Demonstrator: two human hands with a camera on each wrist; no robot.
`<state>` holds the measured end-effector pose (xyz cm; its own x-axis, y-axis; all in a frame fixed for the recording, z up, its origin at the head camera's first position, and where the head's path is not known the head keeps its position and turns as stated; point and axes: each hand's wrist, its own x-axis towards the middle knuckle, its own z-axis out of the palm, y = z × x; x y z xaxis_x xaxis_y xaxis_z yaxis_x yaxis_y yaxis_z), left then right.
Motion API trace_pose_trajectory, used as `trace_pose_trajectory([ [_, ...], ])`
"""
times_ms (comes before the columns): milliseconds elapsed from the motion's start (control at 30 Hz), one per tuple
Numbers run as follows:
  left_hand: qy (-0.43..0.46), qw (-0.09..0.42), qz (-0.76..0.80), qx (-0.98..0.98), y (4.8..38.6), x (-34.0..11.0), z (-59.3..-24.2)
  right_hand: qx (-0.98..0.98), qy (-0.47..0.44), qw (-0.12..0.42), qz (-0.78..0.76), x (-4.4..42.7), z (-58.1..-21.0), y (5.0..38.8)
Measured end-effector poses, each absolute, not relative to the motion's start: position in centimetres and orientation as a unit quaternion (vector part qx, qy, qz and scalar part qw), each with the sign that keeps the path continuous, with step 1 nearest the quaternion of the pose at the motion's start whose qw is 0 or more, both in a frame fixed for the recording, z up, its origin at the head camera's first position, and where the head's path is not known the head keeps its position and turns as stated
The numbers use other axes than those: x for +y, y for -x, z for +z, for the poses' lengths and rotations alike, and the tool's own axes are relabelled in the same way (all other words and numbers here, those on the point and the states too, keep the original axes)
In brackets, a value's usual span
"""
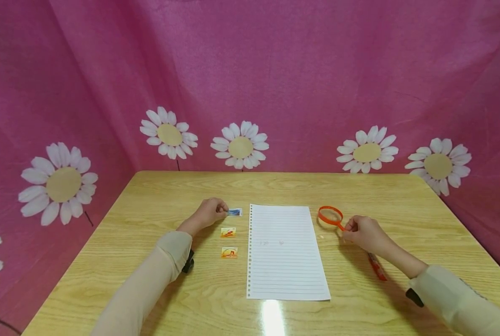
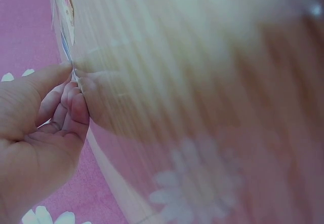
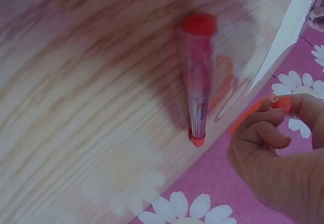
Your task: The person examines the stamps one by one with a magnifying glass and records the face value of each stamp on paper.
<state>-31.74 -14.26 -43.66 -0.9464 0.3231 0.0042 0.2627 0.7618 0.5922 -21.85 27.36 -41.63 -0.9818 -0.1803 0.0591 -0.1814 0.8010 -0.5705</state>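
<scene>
My left hand (image 1: 209, 212) is at the left of the table, thumb and fingertips pinching the edge of a small blue stamp-like picture (image 1: 235, 212). In the left wrist view that picture (image 2: 65, 42) shows only edge-on, at the fingertips. Two yellow-and-red stamp-like pictures lie nearer me in the same column, an upper one (image 1: 228, 232) and a lower one (image 1: 229, 252). On the other side, my right hand (image 1: 366, 233) grips the handle of an orange magnifying glass (image 1: 340, 226), whose ring points away to the left. Fingers hide most of the handle.
Between the hands lies a lined, hole-punched sheet (image 1: 283, 275) with faint red writing. A red-capped clear pen (image 3: 198, 77) lies under the right forearm. The wooden table (image 1: 182, 184) ends at a pink curtain (image 1: 275, 70) with daisies.
</scene>
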Motion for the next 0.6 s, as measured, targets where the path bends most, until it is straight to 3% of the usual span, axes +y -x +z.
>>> trace_pose_trajectory([
  [600,-0.180,0.031,0.322,0.929,31.60,-14.27,-43.95,-0.960,-0.083,-0.037,0.267,26.49,-42.02,21.84],
])
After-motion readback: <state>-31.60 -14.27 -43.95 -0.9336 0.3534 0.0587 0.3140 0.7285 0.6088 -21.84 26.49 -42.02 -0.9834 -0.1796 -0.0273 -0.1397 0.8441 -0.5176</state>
